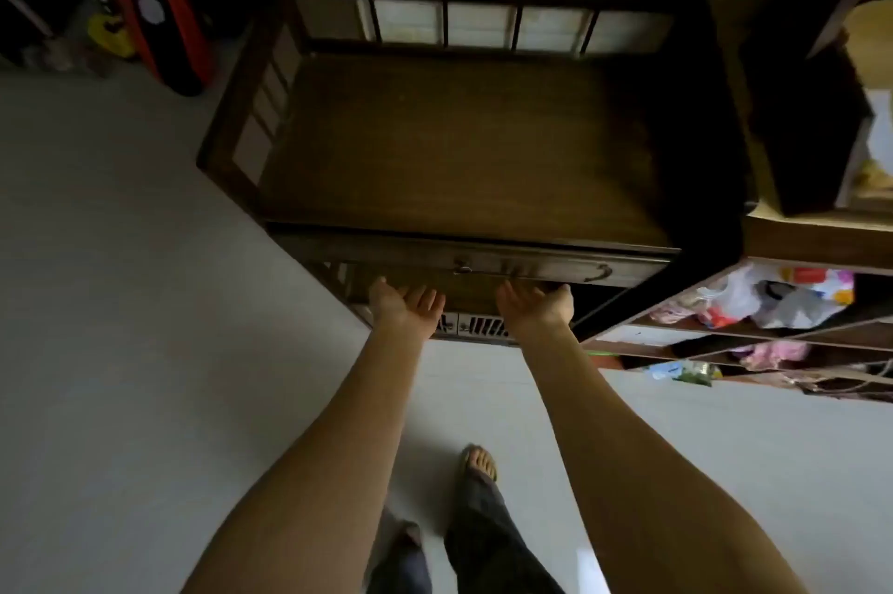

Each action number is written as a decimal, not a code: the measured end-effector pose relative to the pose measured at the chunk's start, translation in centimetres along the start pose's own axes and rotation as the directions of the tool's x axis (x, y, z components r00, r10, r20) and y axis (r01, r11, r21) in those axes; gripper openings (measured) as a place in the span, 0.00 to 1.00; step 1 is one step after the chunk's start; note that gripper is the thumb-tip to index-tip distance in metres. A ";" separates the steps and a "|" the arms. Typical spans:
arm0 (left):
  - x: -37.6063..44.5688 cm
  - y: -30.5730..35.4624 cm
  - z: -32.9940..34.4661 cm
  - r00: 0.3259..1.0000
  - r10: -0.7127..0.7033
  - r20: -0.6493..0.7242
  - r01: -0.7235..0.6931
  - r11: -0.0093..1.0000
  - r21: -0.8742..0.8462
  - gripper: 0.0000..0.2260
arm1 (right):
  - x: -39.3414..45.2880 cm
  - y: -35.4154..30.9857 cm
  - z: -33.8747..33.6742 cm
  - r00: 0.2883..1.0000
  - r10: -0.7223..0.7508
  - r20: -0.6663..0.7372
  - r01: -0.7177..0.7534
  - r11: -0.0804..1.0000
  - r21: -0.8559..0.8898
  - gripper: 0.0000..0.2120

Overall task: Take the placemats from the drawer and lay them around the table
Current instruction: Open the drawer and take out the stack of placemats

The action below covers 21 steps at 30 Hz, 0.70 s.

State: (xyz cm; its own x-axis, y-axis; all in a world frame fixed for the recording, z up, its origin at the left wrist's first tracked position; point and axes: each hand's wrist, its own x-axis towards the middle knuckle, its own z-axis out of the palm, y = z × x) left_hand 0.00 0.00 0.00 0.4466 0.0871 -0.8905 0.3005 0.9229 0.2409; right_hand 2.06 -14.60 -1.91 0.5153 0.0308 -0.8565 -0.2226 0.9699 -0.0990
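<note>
A dark wooden cabinet [464, 144] with a railed top stands against the wall. Its drawer [483, 262] runs along the front edge, closed or nearly so, with a small metal pull [463, 268] at the middle. My left hand [405, 307] and my right hand [536, 303] are held palm-up just under the drawer front, fingers spread, holding nothing. No placemats are in view.
Open shelves [754, 337] with bags and cloths stand at the right, close to my right arm. A dark box [802, 129] sits on a ledge above them. Red and black gear [159, 13] leans at the far left. My legs are on pale floor [145, 303].
</note>
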 end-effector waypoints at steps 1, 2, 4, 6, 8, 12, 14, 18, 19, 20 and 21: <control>0.6 -0.3 0.5 1.000 -0.008 -0.007 0.007 1.000 -0.029 0.26 | 1.0 0.0 0.3 0.999 0.018 0.040 -0.020 0.997 0.071 0.26; 1.3 -0.3 0.9 1.000 -0.004 -0.013 0.003 1.000 -0.029 0.26 | 1.9 -0.1 0.5 0.998 0.026 0.065 -0.032 0.994 0.103 0.24; 2.2 -0.1 1.7 1.000 -0.001 0.000 0.001 0.999 -0.049 0.24 | 3.4 0.0 0.7 0.998 0.007 0.064 -0.017 0.989 0.149 0.18; 3.2 0.5 2.1 0.999 -0.009 0.032 0.012 0.995 -0.095 0.20 | 3.9 0.4 0.6 0.995 -0.012 0.095 0.000 0.992 0.126 0.19; 3.9 1.0 2.2 0.999 -0.012 0.045 0.017 0.995 -0.095 0.17 | 4.0 0.5 0.6 0.994 -0.017 0.105 0.007 0.995 0.095 0.23; 4.6 1.0 1.6 0.998 0.005 0.070 -0.002 0.999 -0.046 0.20 | 3.9 0.8 0.4 0.993 -0.040 0.114 0.031 0.997 0.075 0.25; 4.9 0.9 1.1 0.996 0.009 0.083 -0.008 1.000 -0.020 0.21 | 3.7 1.0 -0.2 0.993 -0.054 0.102 0.046 0.996 0.072 0.25; 4.2 0.3 -0.7 0.994 0.009 0.109 -0.009 1.000 0.003 0.23 | 2.5 1.9 -1.9 0.992 -0.112 0.059 0.112 0.994 0.004 0.26; 3.9 0.1 -1.2 0.993 0.009 0.118 -0.010 1.000 0.006 0.23 | 2.1 2.1 -2.5 0.991 -0.124 0.045 0.124 0.992 -0.012 0.26; 3.5 -0.1 -1.8 0.992 0.007 0.122 -0.007 1.000 0.005 0.23 | 1.7 2.1 -3.0 0.991 -0.128 0.033 0.128 0.992 -0.015 0.26; 3.3 -0.3 -2.3 0.992 0.001 0.124 -0.001 1.000 0.001 0.23 | 1.4 2.2 -3.4 0.991 -0.130 0.024 0.131 0.991 -0.013 0.26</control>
State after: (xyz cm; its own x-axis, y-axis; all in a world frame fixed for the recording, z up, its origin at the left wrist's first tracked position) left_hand -0.53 0.89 -3.90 0.5482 0.0410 -0.8353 0.3004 0.9225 0.2424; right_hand -0.52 -13.25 -5.06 0.5593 -0.0900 -0.8241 -0.1645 0.9623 -0.2168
